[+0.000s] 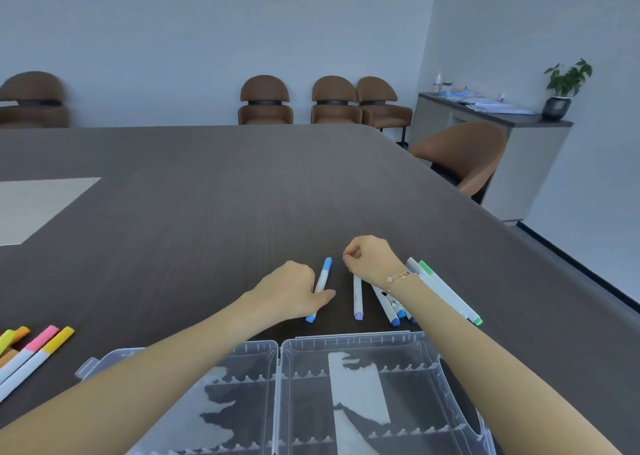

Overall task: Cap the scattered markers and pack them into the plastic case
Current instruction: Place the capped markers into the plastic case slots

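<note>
the left hand pinched the light-blue marker on the table, likely to steady it; the right hand was curled over the purple marker, grip unclear; the plastic case lay open nearby, ready for packing

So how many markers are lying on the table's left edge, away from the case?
4, possibly more cut off by the frame: yellow-capped marker, pink-capped marker, orange-capped marker and a yellow-green one, side by side at the table's left edge.

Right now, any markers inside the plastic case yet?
No. The open plastic case shows only bare compartments; the markers, such as the light blue marker, lie on the table.
</note>
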`<move>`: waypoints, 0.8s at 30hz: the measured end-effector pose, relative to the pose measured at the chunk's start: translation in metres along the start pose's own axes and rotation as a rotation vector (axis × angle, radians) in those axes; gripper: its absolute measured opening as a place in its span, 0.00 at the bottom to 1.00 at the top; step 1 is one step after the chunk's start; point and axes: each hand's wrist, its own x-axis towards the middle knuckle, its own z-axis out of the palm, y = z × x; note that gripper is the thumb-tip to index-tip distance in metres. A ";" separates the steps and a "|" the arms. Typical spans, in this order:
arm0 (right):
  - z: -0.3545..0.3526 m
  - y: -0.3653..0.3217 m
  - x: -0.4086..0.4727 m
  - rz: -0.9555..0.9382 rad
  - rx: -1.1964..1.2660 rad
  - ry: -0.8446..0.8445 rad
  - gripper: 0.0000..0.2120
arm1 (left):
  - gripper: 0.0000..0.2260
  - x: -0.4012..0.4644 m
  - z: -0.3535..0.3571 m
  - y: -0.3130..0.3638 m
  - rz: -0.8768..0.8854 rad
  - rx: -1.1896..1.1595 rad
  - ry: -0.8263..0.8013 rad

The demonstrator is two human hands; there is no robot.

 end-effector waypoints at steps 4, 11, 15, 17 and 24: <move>-0.008 0.001 -0.011 -0.017 -0.047 -0.019 0.10 | 0.19 -0.027 -0.020 -0.012 -0.019 -0.066 0.086; -0.006 -0.050 -0.038 -0.156 -0.061 -0.070 0.09 | 0.17 -0.122 -0.071 -0.129 -0.214 -0.114 0.290; 0.010 -0.103 -0.054 -0.265 -0.047 -0.096 0.11 | 0.14 -0.179 -0.087 -0.192 -0.372 -0.147 0.348; 0.022 -0.130 -0.065 -0.312 -0.004 -0.123 0.11 | 0.13 -0.204 -0.090 -0.217 -0.417 -0.169 0.364; 0.083 -0.202 -0.113 -0.468 -0.001 -0.229 0.10 | 0.06 -0.241 -0.084 -0.280 -0.504 -0.174 0.374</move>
